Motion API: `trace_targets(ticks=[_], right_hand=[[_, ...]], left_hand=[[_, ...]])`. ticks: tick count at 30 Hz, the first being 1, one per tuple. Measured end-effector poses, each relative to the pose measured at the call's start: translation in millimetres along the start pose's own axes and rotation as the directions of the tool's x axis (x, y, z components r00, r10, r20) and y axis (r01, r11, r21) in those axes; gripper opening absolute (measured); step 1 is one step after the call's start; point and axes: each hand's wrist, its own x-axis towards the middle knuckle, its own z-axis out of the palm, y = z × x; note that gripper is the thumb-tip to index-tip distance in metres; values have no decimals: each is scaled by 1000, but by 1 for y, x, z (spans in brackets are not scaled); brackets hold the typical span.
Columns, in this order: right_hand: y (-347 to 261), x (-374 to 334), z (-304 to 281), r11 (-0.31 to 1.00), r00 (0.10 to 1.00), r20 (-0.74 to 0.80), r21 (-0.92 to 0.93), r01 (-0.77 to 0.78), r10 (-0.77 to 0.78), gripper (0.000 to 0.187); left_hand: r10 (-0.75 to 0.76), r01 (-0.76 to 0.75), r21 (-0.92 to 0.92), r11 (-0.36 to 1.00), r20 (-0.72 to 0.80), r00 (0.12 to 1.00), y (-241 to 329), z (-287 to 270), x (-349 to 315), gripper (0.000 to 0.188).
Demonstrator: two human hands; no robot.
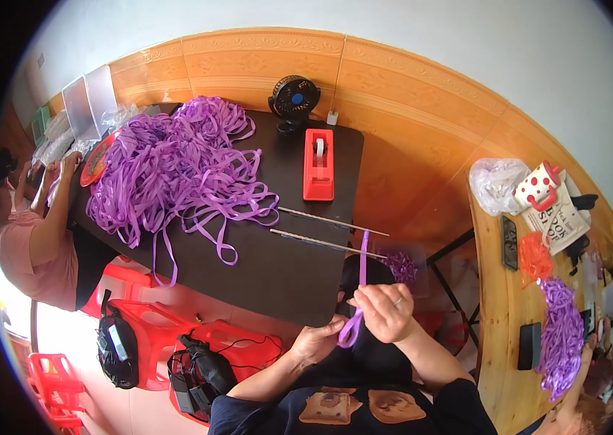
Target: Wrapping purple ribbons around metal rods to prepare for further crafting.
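- Head view: we see the left hand (315, 339) and right hand (387, 312) close together, both pinched on a purple ribbon strip (358, 290) at the near edge of the black table (277, 268).
- We judge the ribbon light, soft and limp; best gripped near its loop.
- Ribbon heap (176, 167), red tape dispenser (319, 165), two thin rods (328, 243) and a small fan (293, 98) lie beyond, well apart.
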Motion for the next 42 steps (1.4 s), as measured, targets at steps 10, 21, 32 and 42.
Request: trace_targets(ticks=[10, 21, 32, 42], right_hand=[[123, 74, 25, 518, 773, 303, 602, -608, 556, 7], [182, 10, 127, -282, 373, 721, 611, -740, 584, 14], [98, -66, 141, -700, -22, 943, 230, -676, 331, 22], [25, -94, 99, -902, -53, 936, 318, -292, 348, 17]], left_hand=[[-98, 135, 241, 961, -159, 982, -19, -43, 47, 23], [158, -33, 491, 871, -215, 964, -23, -2, 101, 27], [746, -367, 866, 340, -11, 666, 13, 60, 148, 34], [439, -300, 504, 810, -181, 880, -9, 34, 122, 17]])
